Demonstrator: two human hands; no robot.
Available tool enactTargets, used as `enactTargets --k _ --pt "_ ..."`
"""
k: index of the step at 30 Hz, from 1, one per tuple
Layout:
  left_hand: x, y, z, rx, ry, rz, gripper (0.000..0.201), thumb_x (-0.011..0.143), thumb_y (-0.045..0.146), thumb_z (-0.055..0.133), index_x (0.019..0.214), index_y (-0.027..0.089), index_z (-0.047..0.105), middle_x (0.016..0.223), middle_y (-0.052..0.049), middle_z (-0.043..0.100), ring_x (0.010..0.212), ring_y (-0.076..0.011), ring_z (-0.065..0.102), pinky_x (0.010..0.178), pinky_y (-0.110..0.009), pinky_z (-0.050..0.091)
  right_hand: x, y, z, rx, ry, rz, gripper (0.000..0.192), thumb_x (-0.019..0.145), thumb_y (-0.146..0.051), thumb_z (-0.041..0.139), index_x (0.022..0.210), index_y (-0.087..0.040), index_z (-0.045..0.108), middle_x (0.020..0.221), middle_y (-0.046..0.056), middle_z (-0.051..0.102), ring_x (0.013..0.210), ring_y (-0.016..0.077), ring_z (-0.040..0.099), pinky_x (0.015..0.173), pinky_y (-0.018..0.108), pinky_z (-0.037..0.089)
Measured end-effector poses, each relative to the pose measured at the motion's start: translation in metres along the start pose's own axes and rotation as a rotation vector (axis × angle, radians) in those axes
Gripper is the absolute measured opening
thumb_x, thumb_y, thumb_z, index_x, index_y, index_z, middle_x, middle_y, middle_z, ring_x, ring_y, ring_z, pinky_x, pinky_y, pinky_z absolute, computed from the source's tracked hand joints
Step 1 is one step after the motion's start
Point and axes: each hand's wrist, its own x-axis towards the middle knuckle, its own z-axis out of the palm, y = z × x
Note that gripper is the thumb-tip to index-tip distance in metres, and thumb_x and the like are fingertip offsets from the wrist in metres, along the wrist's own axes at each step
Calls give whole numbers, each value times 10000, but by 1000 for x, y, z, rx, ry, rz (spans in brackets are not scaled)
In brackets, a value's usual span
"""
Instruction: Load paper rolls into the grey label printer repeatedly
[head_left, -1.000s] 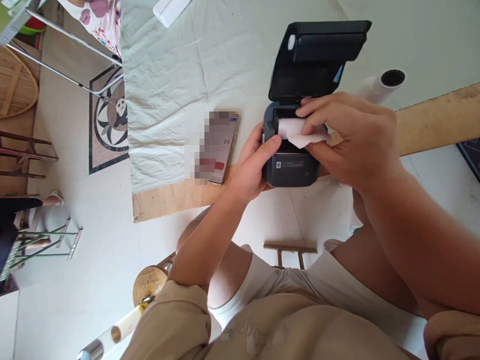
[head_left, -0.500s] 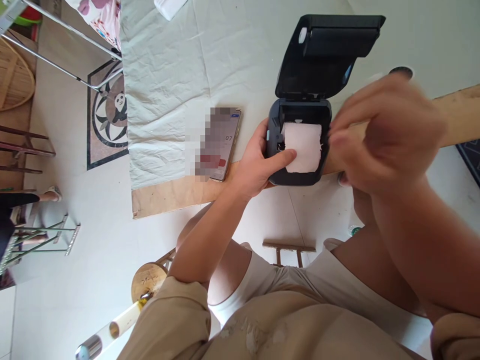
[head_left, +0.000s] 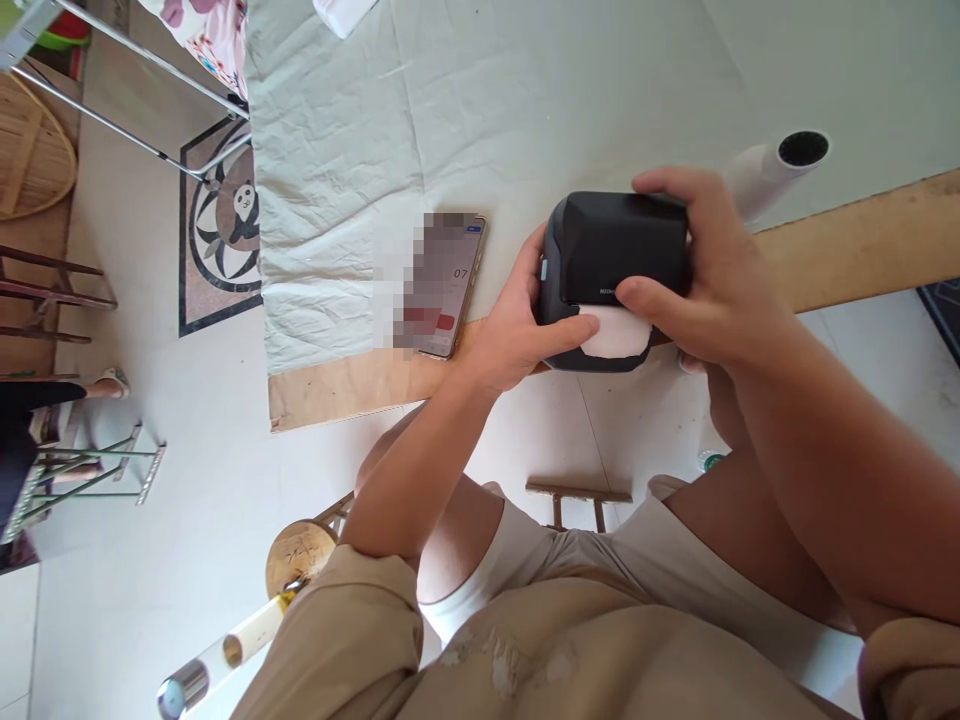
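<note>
A small black label printer [head_left: 619, 245] is held above the table's front edge, its lid down over the body. White paper [head_left: 619, 338] sticks out from under the lid's near edge. Around the printer's left side my left hand [head_left: 514, 330] is closed, its thumb lying over the paper. My right hand [head_left: 716, 270] grips the lid from the right, thumb on the front by the lettering and fingers over the far edge. The paper roll inside is hidden by the lid.
Left of the printer a phone [head_left: 457, 285] lies on the pale green cloth [head_left: 337, 150]. A white cylinder with a dark top [head_left: 772, 170] stands beyond my right hand. The wooden table edge [head_left: 345, 390] runs in front of me. A round stool [head_left: 300, 560] is at lower left.
The printer's lid, upright before with the paper roll showing, has swung down over it. My right hand has moved from the air beside the printer onto the lid. My left hand keeps its hold.
</note>
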Motion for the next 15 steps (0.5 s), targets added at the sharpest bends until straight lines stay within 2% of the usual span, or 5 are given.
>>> enactTargets --k 3,7,9,12,15 --pt "0 1 1 -12 -30 4 714 947 409 735 1544 335 350 1508 -90 570 1230 -310 687 824 -328 664 -1 -1 3 130 -72 121 814 831 -515 786 1517 -342 382 1238 58 657 851 164 679 696 335 633" --pt "2 6 5 65 45 -43 685 975 463 693 1552 329 349 1490 -95 580 1198 -318 708 824 -396 688 3 -14 0 258 -139 258 644 874 -488 775 1401 -367 424 1300 59 611 982 210 678 747 381 656" --pt "4 9 5 62 43 -58 688 967 442 698 1550 320 354 1501 -101 580 1219 -326 699 831 -403 691 6 -20 -3 308 -172 305 590 883 -418 783 1351 -363 427 1287 52 609 961 202 674 725 377 652" --pt "6 11 5 38 17 -57 643 967 378 686 1524 301 373 1505 -100 577 1188 -311 712 791 -367 679 8 -21 -4 311 -175 341 589 882 -373 778 1346 -336 417 1314 49 596 939 177 667 731 369 647" --pt "7 10 5 11 -3 -43 581 966 340 680 1476 287 408 1512 -93 548 1129 -280 726 750 -341 667 8 -16 -1 282 -161 310 633 859 -426 763 1376 -315 413 1305 50 606 933 183 668 758 394 647"
